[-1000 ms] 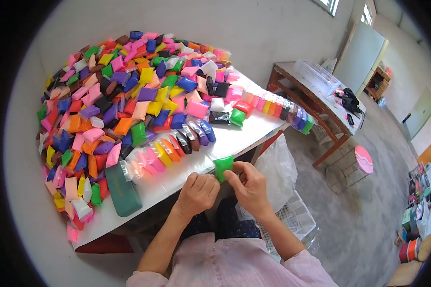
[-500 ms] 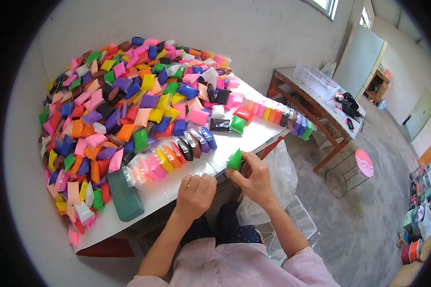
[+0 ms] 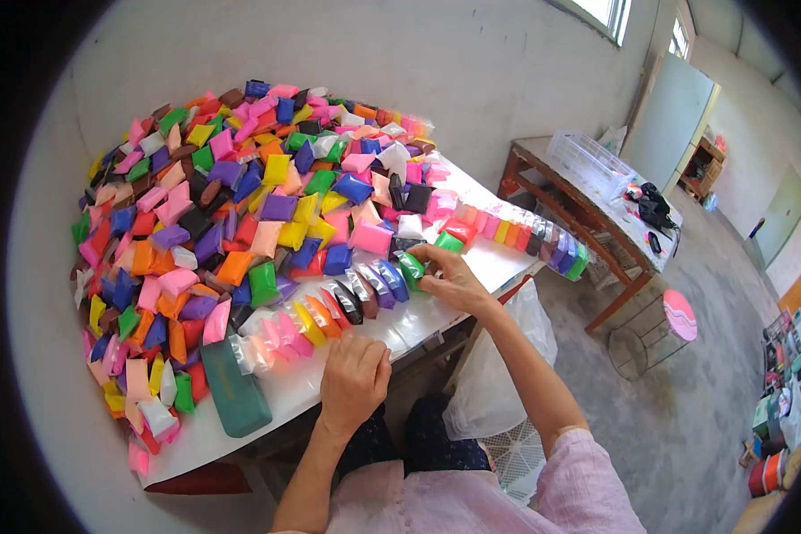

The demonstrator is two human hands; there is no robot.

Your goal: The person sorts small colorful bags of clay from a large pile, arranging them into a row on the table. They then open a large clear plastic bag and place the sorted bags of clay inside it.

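My right hand (image 3: 457, 283) pinches a small green packet (image 3: 409, 270) in clear wrap. It holds the packet at the right end of a curved row of standing packets, beside a blue one (image 3: 389, 279). This row runs left through brown, black, red, orange and yellow to pink packets (image 3: 280, 334). My left hand (image 3: 354, 381) is closed at the table's front edge, just below the row; its fingertips and anything in them are hidden. A dark green block (image 3: 234, 392) lies at the row's left end.
A large heap of coloured packets (image 3: 231, 205) covers the white table (image 3: 418, 322) against the wall. Another packet row (image 3: 525, 236) lies to the right. A plastic bag (image 3: 498, 383) hangs by my legs over a white crate (image 3: 516, 463). A second table (image 3: 529, 142) and a stool (image 3: 679, 314) stand right.
My right hand has carried the green packet from the table's front edge forward and left to the row's end. My left hand has moved slightly down and stays closed.
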